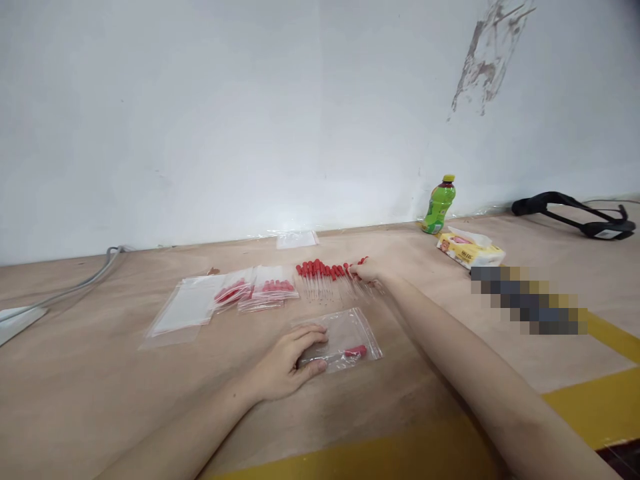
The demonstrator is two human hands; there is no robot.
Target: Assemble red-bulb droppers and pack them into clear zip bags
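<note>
A clear zip bag (350, 327) lies on the table with a red-capped piece (355, 351) inside. My left hand (293, 360) rests on its left end, fingers apart. Farther back, a row of thin clear droppers with red bulbs (317, 268) lies side by side. My right hand (367, 269) is at the right end of that row, fingertips together at the red bulbs; what they grip, if anything, is too small to make out. Left of the row are filled bags with red bulbs (277, 287) and a stack of flat bags (184, 305).
Behind the row lies a white bag (297, 239) near the wall. To the right stand a green bottle (440, 205), a yellow tissue pack (470, 248) and a black headset-like frame (575, 213). A grey cable (97, 273) runs at the left.
</note>
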